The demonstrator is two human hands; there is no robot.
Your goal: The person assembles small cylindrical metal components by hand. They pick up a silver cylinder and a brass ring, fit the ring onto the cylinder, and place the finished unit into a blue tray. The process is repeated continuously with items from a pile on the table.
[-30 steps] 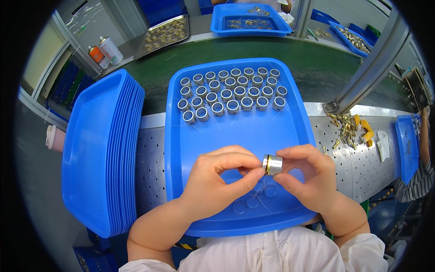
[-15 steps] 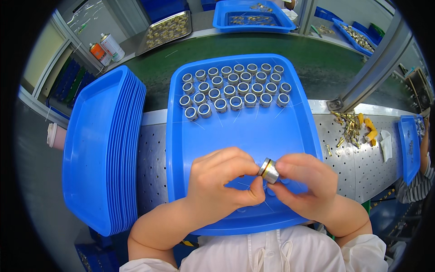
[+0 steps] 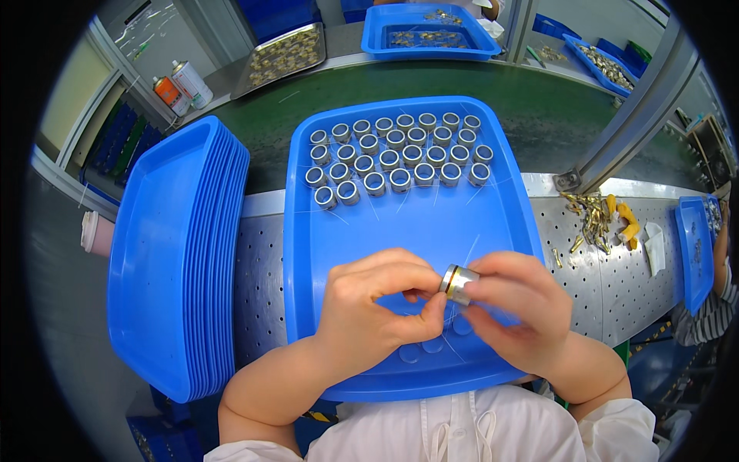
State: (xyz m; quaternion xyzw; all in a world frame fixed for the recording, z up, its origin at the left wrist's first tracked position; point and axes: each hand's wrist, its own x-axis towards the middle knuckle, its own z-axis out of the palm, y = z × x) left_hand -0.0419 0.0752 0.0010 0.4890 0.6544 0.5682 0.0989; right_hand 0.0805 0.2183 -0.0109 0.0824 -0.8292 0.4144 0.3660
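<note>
Above the near part of a blue tray point(image 3: 408, 225), both my hands are closed on one short silver metal cylinder point(image 3: 463, 284) with a gold-coloured band around it. The thumb and fingers of my left hand point(image 3: 362, 304) pinch its left end. On its right side are the fingers of my right hand point(image 3: 531, 308), slightly blurred. Several small clear discs point(image 3: 410, 353) lie in the tray below my hands. Across the tray's far half, several open-topped metal rings point(image 3: 399, 180) stand upright in rows, with thin pale strands among them.
A stack of blue trays point(image 3: 154, 254) leans at the left. Beyond my tray runs a green belt point(image 3: 269, 127). Small brass pieces point(image 3: 593, 223) and yellow finger covers point(image 3: 627, 219) lie on the perforated metal table point(image 3: 589, 289). Two spray cans point(image 3: 191, 83) stand far left.
The cylinder has turned a little and sits more level. My right fingers have shifted around it, and a thin strand now shows above it. More of the clear discs can be seen.
</note>
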